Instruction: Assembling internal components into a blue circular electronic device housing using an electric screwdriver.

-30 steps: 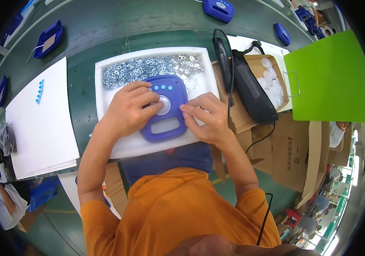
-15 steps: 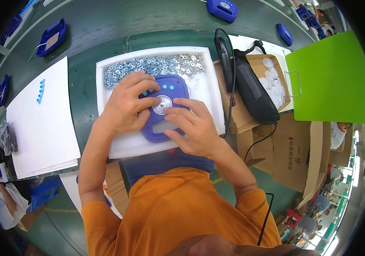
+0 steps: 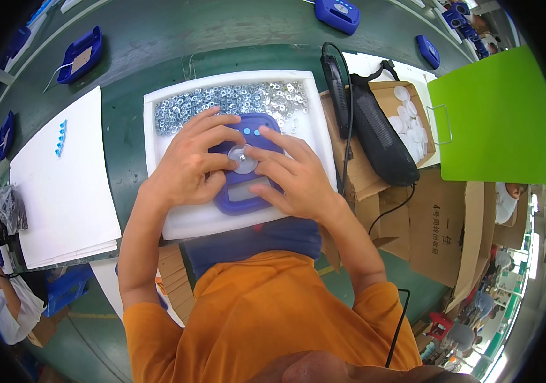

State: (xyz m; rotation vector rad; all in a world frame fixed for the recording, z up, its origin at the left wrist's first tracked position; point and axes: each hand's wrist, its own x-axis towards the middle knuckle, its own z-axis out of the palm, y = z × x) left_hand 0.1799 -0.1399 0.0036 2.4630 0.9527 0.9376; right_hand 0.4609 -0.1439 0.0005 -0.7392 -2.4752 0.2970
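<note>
A blue plastic housing (image 3: 241, 207) with a rectangular window and light-blue round buttons lies face up in a white foam tray (image 3: 183, 226). A clear round disc (image 3: 246, 166) with a small metal piece at its middle sits on the housing's centre. My left hand (image 3: 196, 156) curls over the housing's left side, fingertips closed against the disc's left edge. My right hand (image 3: 295, 172) has its fingers spread. Its index fingertip is near a button, another fingertip is at the disc's right edge, and the thumb is beside the window. The fingers partly cover the disc and buttons.
Many metal nuts (image 3: 209, 101) fill the tray's far end. To the right are a black mesh pouch (image 3: 381, 137), a carton of white discs (image 3: 407, 121) and a green board (image 3: 493, 121). White sheets (image 3: 62, 185) lie left. Other blue housings (image 3: 81, 56) stand farther back.
My fingers have shifted around the disc, and more of its clear face shows. The right index finger has moved up toward the buttons. The far housings have slid slightly right.
</note>
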